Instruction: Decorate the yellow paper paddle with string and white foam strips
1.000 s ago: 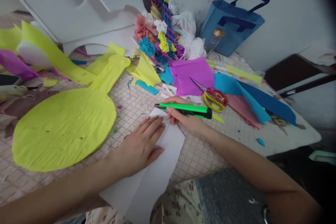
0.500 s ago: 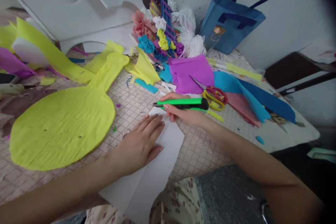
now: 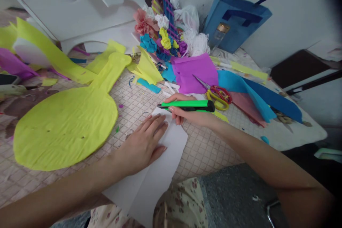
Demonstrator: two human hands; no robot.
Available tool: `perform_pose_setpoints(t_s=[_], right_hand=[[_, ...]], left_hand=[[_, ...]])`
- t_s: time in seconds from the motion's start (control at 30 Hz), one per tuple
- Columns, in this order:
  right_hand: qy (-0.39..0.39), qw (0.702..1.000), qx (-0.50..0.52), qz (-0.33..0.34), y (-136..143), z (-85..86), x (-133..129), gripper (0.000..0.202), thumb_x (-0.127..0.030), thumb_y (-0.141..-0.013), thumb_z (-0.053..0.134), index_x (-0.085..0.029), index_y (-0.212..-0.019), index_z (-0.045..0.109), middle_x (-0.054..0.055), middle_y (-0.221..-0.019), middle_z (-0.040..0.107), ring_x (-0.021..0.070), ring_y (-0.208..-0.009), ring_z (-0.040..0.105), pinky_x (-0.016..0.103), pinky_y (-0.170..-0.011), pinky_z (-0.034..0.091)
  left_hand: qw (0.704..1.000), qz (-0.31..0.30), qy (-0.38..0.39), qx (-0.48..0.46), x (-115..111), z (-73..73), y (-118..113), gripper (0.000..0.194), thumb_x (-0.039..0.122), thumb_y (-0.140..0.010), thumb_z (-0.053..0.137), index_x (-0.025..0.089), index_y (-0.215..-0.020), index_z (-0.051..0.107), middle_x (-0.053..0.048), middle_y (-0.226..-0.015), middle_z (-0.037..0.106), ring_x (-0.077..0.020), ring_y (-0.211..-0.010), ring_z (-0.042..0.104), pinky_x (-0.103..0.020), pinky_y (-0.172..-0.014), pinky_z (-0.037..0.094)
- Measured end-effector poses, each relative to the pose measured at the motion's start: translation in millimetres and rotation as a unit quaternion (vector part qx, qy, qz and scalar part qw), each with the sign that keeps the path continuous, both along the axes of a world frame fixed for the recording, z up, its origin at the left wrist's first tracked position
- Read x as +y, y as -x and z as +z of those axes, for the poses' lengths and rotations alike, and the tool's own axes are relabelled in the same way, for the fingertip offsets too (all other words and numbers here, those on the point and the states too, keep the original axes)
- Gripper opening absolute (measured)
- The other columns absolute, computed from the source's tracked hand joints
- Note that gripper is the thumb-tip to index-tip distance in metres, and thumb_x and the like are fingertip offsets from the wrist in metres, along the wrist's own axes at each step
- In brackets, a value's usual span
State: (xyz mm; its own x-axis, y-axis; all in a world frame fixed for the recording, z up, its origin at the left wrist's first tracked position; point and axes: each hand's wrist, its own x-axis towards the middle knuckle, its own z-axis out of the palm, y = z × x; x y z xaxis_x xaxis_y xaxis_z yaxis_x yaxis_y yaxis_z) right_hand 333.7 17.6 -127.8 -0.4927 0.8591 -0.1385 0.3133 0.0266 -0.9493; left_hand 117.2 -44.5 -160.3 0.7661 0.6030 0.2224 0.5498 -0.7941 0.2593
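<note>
A folded sheet of white paper (image 3: 165, 160) lies at the table's near edge, its lower end hanging toward the lap. My left hand (image 3: 145, 142) rests flat on it, fingers slightly apart. At the paper's top end, my right hand (image 3: 183, 109) is closed around a green and black utility knife (image 3: 191, 105), whose tip points left. To the left lies a yellow guitar-shaped piece (image 3: 66, 124) with two small holes. Red and yellow scissors (image 3: 219, 96) sit beyond my right hand, partly on purple crepe paper (image 3: 196, 73).
Crepe-paper flowers (image 3: 160, 35) and a decorated blue guitar neck stand at the back, beside a blue bag (image 3: 235, 21). Blue and pink crepe paper (image 3: 245, 103) lies right. Yellow strips (image 3: 50, 50) and a white panel (image 3: 98, 3) are back left.
The knife and my right hand have shifted very slightly to the right. My left hand stays on the paper. The camera view has moved a little.
</note>
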Motion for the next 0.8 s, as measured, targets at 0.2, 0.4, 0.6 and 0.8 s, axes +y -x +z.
perform_pose_setpoints(t_s=[0.2, 0.4, 0.6, 0.8], right_hand=[[-0.013, 1.000, -0.015, -0.006, -2.1, 1.6, -5.3, 0.033, -0.040, -0.089, 0.054, -0.019, -0.114, 0.057, -0.003, -0.071, 0.061, 0.0059, -0.053, 0.058, 0.018, -0.049, 0.049], [-0.010, 0.999, -0.044, -0.023, -5.3, 2.3, -9.6, 0.034, -0.040, -0.088, 0.055, -0.019, -0.114, 0.058, -0.003, -0.069, 0.061, 0.0063, -0.052, 0.059, 0.018, -0.050, 0.049], [-0.002, 0.999, -0.035, -0.036, -11.5, 3.4, -17.9, 0.035, -0.042, -0.087, 0.056, -0.017, -0.113, 0.059, -0.003, -0.067, 0.060, 0.0061, -0.051, 0.057, 0.018, -0.049, 0.049], [-0.012, 0.998, -0.040, -0.047, -21.7, 4.2, -27.8, 0.034, -0.041, -0.088, 0.057, -0.017, -0.111, 0.060, -0.002, -0.067, 0.062, 0.0068, -0.052, 0.058, 0.018, -0.049, 0.050]], left_hand=[[1.000, 0.001, 0.013, -0.013, 0.1, 0.7, -1.1, 0.045, 0.033, -0.092, 0.049, 0.007, -0.128, 0.047, -0.022, -0.140, 0.043, -0.0345, -0.133, 0.037, -0.057, -0.110, 0.034], [1.000, 0.000, 0.003, -0.002, 0.2, 0.5, -0.6, 0.047, 0.033, -0.092, 0.049, 0.005, -0.129, 0.047, -0.024, -0.140, 0.042, -0.0353, -0.133, 0.037, -0.056, -0.110, 0.034], [1.000, 0.004, 0.010, -0.003, -0.2, -0.3, 0.1, 0.046, 0.033, -0.092, 0.048, 0.007, -0.130, 0.046, -0.022, -0.142, 0.041, -0.0343, -0.134, 0.036, -0.056, -0.110, 0.033], [1.000, 0.005, 0.018, -0.008, -0.4, 2.1, -1.0, 0.045, 0.033, -0.093, 0.047, 0.007, -0.130, 0.046, -0.022, -0.141, 0.042, -0.0344, -0.134, 0.037, -0.057, -0.110, 0.034]])
